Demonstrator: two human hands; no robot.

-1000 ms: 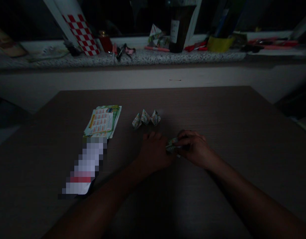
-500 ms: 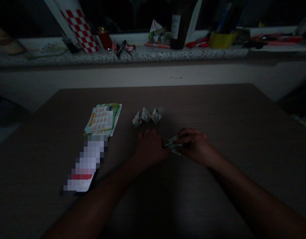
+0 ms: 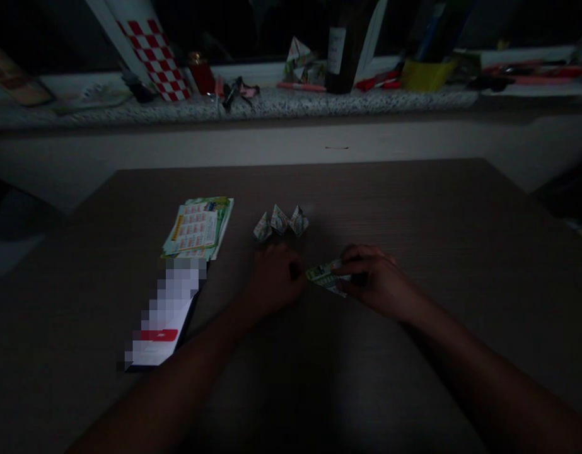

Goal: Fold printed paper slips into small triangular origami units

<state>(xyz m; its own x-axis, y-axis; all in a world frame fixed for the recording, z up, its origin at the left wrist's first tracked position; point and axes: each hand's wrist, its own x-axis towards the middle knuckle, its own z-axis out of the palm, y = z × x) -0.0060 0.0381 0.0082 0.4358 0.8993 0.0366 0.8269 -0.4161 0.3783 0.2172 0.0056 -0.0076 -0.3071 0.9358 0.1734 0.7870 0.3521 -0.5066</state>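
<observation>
A small folded piece of printed paper (image 3: 325,277), green and white and roughly triangular, lies low over the table in front of me. My right hand (image 3: 373,277) grips its right side between thumb and fingers, which cover that end. At the paper's left tip, my left hand (image 3: 276,274) rests with curled fingers, close beside it; nothing shows in them, and whether it touches the tip I cannot tell. Just beyond that hand stand three folded paper pieces (image 3: 280,221) with pointed tops, in a row.
To the left lies a stack of printed paper sheets (image 3: 193,230), with a lit phone (image 3: 170,315) nearer me by my left forearm. Behind the brown table (image 3: 395,195), a speckled sill (image 3: 272,107) holds a dark bottle (image 3: 335,60), a red-checked container (image 3: 161,60) and pens.
My left hand has drawn back leftward off the folded paper, so more of its left end shows. The right hand keeps hold in nearly the same spot. The view has shifted slightly.
</observation>
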